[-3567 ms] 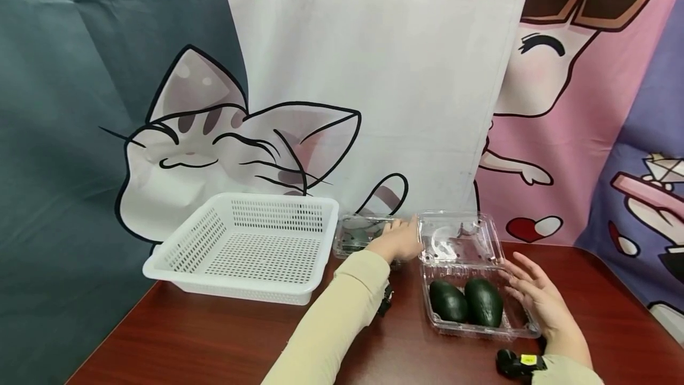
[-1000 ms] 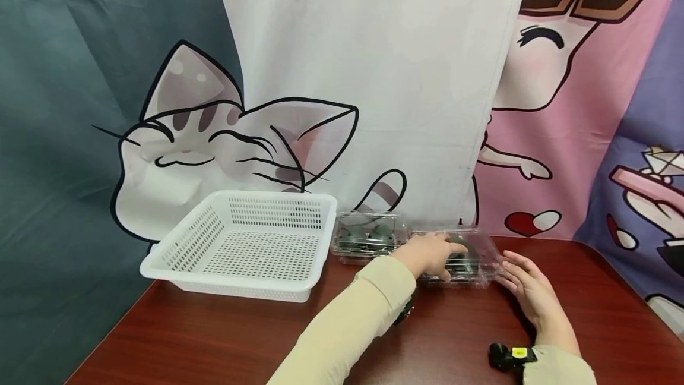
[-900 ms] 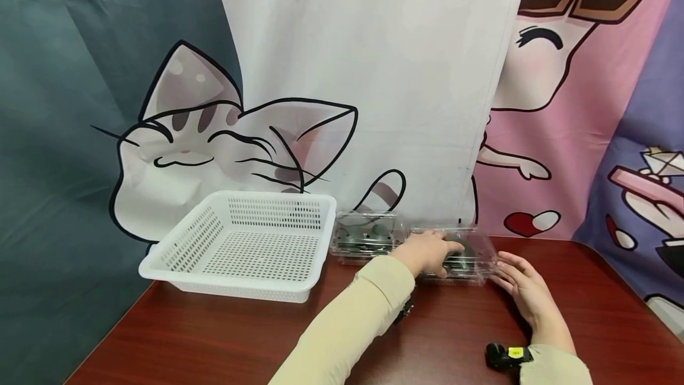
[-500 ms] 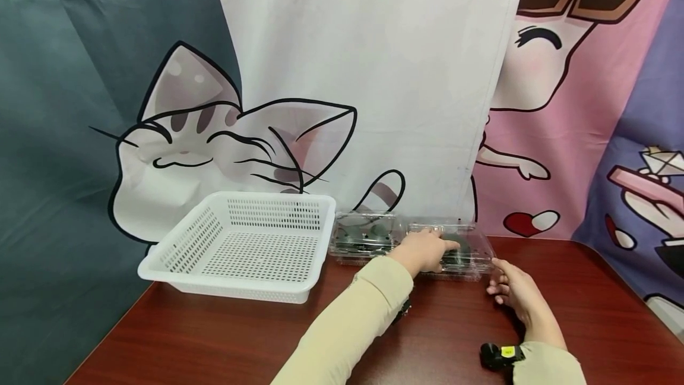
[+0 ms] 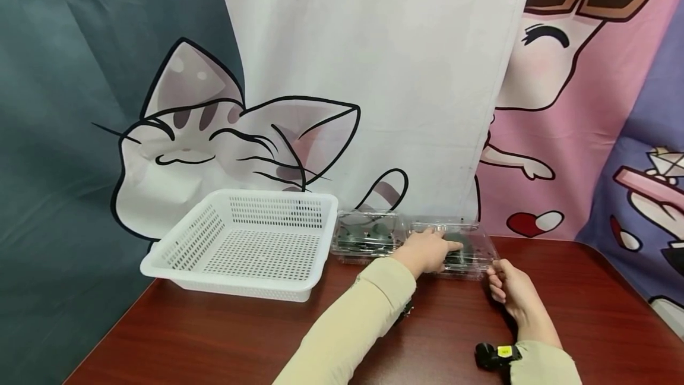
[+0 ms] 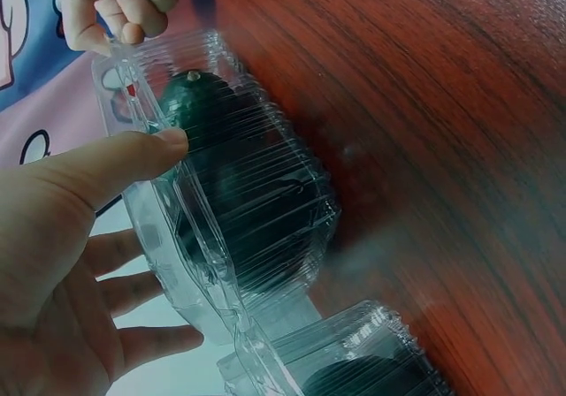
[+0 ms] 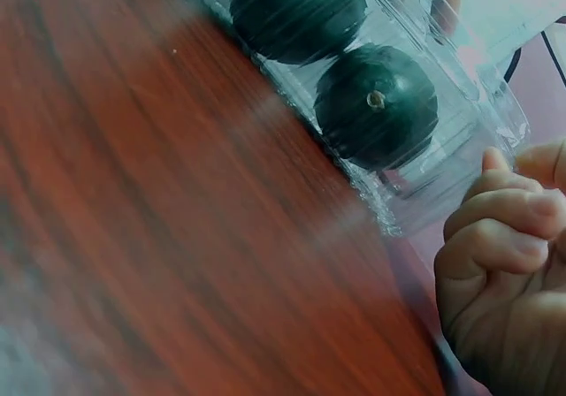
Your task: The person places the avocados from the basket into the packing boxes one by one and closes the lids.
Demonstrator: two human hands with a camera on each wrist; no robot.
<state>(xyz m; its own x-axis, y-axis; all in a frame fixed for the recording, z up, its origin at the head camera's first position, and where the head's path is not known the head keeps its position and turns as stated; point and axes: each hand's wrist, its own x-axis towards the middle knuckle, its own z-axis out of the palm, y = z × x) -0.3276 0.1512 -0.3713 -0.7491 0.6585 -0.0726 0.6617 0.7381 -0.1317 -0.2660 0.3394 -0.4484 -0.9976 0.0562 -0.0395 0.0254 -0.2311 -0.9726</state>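
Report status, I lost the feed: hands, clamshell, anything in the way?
Left hand flat on the closed avocado clamshell. Right hand pinching its right corner. Second clamshell and white basket sit left, apart from it.

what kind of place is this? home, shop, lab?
Most likely a staged recording setup, not a kitchen or shop: printed cartoon backdrop cloths hang right behind a bare red-brown wooden table, which carries only a white plastic basket and two clear clamshell boxes of avocados.
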